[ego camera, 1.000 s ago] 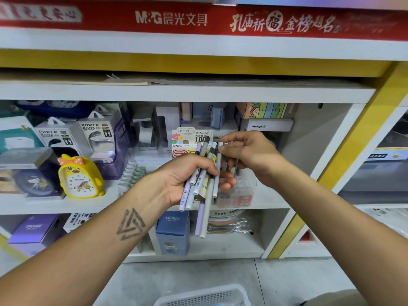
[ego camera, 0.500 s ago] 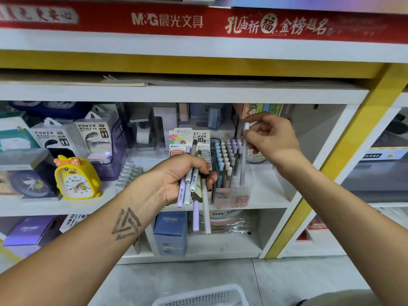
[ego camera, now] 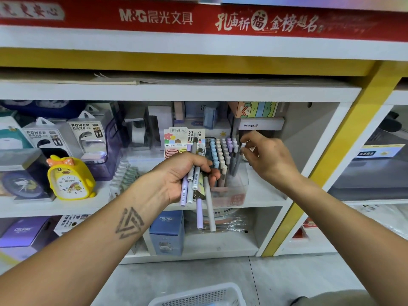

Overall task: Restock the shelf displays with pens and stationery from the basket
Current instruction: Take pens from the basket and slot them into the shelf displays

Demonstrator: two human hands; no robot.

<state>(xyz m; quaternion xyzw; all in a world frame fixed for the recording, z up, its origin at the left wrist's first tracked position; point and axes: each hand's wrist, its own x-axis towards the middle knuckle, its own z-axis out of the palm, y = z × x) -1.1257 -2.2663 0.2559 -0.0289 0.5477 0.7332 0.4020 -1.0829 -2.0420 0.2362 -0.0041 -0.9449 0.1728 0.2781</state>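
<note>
- Several pens [ego camera: 195, 184] sit bunched in the left hand [ego camera: 176, 175], its fingers curled round their middles; their ends fan out above and below the fist, two hanging lower than the rest.
- Right hand [ego camera: 268, 156] hovers at the right side of the pen box [ego camera: 229, 191], fingers loosely bent near the pen tops; whether the fingertips pinch a pen there I cannot tell.
- That box stands at the front edge of the middle shelf [ego camera: 265, 195], near its right end, already packed with upright pens in blue, cream, purple and grey rows.
- Basket [ego camera: 198, 295] shows only its rim at the bottom edge of the view, on the floor below the hands.
- Handling, as I judge it: the pens are light, stiff and smooth, so a loose bunch can slide or splay; the two low ones look likeliest to slip.
- Best hold is probably one pen at a time, pinched near its upper end, then lowered straight into a free slot.
- Risk: nudging the crowded rows may tip neighbours, and the box looks light enough to shift.
</note>
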